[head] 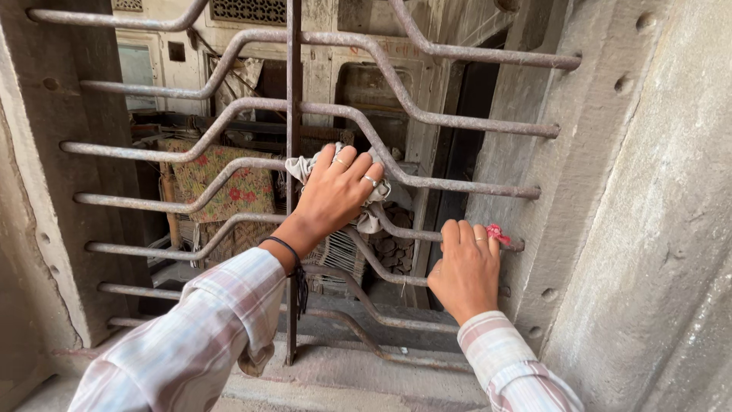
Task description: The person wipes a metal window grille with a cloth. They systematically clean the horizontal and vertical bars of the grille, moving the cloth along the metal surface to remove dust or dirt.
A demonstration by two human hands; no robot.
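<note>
- The concrete wall [648,191] filled the right side of your view, pitted with small round holes, and a matching concrete jamb [53,191] framed the opening on the left.
- The window grille [427,114] spanned the opening between them: rusty horizontal bars, each bent in a step near the middle, crossed by one upright bar [293,91].
- Far behind the bars stood an old building front with pale panels and a dark doorway; nearer, a floral cloth [225,183] hung low on the left.
- The sill [335,366] ran along the near bottom edge, dusty and grey.
- Your plaid sleeves came in from the near edge, the left one longer in view.
- Your left hand [335,191] lay flat with fingers spread, pressing a cloth against a bar at the middle of the grille, just right of the upright; rings showed on two fingers and a dark thread circled the wrist.
- Your right hand [465,267] was curled shut around a lower bar, near the right wall.
- The whitish cloth [374,217] was bunched under your left palm, its ends showing above and below the hand.
- A small red scrap [497,233] sat on the bar, touching your right fingertips.
</note>
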